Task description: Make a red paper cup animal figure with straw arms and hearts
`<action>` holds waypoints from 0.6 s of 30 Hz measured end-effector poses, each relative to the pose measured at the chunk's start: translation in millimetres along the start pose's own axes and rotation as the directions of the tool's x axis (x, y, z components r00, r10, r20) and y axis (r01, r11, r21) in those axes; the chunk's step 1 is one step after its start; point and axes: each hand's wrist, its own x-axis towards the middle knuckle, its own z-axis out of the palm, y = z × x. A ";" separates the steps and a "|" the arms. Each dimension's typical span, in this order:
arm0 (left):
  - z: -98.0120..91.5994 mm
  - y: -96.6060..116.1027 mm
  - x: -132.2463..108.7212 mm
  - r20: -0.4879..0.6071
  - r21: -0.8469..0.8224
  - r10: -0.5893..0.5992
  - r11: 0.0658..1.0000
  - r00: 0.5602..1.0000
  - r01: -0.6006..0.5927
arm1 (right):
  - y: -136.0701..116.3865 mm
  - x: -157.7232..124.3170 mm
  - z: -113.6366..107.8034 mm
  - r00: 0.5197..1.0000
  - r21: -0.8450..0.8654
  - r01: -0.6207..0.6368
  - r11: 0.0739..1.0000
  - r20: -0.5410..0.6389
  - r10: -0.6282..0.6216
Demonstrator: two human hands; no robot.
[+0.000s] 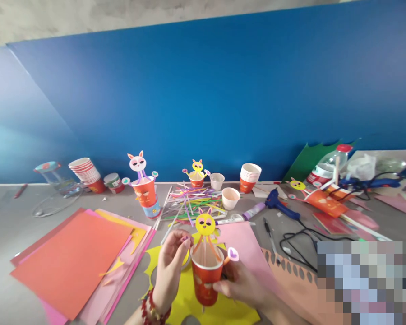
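My right hand point(238, 284) is wrapped around a red paper cup point(203, 282) with gold markings, held upright at the front. Out of the cup rises a yellow paper animal head point(205, 224) on orange strips. A white paper paw with a purple heart point(233, 254) sticks out at the cup's right rim. Just left of the rim, my left hand point(174, 255) is closed in a pinch; a small purplish bit shows at its fingertips, too small to name. Below both hands lies a yellow sheet point(176, 307) with cut-out edges.
Stacked coloured paper point(77, 257) lies at left. Behind are a finished-looking cup figure point(144, 194), loose paper strips point(189, 203) and stacked cups point(250, 178). On the right are a blue glue gun point(280, 205), its black cable, a pen point(269, 232) and a tipped cup figure point(325, 203).
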 end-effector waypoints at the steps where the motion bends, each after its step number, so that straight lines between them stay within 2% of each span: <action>1: 0.0 1.0 0.4 0.001 0.004 0.003 1.000 1.000 -0.003 | -0.2 0.1 0.0 1.000 0.008 0.004 1.000 0.005 -0.004; 9: -0.9 4.6 1.8 -0.018 0.013 0.060 0.998 0.998 -0.059 | 9.1 1.3 -2.8 0.997 0.003 0.065 0.998 0.044 -0.065; 15: -0.6 2.9 1.5 -0.072 -0.021 0.070 0.997 0.995 -0.071 | 10.2 1.7 -4.2 0.997 -0.004 0.068 0.998 0.042 -0.068; 18: -0.3 4.5 1.1 -0.077 0.023 0.075 0.997 0.994 -0.073 | 9.2 1.3 -4.2 0.997 0.007 0.063 0.998 0.041 -0.063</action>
